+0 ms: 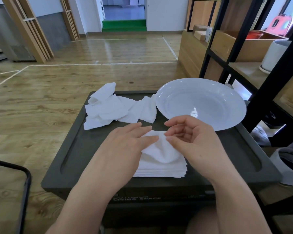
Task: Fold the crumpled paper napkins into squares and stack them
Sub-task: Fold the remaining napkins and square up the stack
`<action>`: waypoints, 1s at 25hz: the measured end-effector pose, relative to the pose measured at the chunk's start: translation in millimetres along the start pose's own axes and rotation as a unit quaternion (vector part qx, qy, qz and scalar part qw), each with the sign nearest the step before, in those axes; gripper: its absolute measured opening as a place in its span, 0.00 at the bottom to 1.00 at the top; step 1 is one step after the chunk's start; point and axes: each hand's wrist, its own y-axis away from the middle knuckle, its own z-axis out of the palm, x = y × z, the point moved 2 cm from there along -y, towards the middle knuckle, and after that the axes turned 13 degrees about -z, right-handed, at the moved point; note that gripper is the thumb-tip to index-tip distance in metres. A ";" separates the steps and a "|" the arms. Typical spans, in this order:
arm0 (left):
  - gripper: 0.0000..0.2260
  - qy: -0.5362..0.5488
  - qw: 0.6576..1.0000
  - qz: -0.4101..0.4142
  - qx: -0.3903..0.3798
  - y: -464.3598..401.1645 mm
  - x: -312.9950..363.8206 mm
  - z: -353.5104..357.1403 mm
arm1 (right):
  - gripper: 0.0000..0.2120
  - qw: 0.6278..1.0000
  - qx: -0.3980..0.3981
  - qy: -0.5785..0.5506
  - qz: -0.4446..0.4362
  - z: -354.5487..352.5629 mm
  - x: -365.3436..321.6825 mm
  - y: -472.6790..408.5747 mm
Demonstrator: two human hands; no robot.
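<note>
Your left hand (125, 141) lies flat, fingers released, on the rumpled white paper napkin (161, 149); your right hand (189, 137) pinches its far corner.

Dark green storage box (227, 149) serves as work surface, wood floor around. Left hand (125, 142) flat, fingers extended, pressing on rumpled napkin (161, 149). Right hand (189, 137) curled, thumb and forefinger pinching same napkin's upper edge. Napkin lies atop stack of folded napkins (167, 171) at box's near edge. Pile of crumpled napkins (112, 108) at far left of box lid. White plate (210, 92) at far right, touching pile. Black metal shelf (269, 81) right of box.
</note>
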 end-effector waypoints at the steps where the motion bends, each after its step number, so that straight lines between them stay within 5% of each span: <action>1: 0.32 -0.008 1.000 -0.001 -0.013 -0.1 -1.0 1.1 | 0.16 1.000 -0.011 0.021 0.004 1.9 1.5 0.2; 8: 0.32 0.001 0.996 -0.045 -0.077 7.5 -8.9 0.3 | 0.16 0.971 -0.104 0.208 0.049 6.9 9.7 5.0; 14: 0.38 0.038 0.992 -0.066 -0.102 16.0 -8.3 -11.4 | 0.08 0.945 -0.093 0.306 0.074 -0.5 8.6 6.8; 18: 0.25 0.070 0.990 -0.125 -0.012 16.1 -3.1 -24.7 | 0.06 0.935 -0.056 0.338 0.088 -6.3 5.1 9.4; 21: 0.18 0.108 0.960 -0.253 0.053 17.1 -6.0 -21.4 | 0.08 0.935 -0.034 0.350 0.049 0.8 2.4 8.6; 25: 0.13 0.073 0.939 -0.335 0.006 13.0 -5.6 -6.3 | 0.15 0.933 -0.003 0.356 0.062 6.0 8.2 9.3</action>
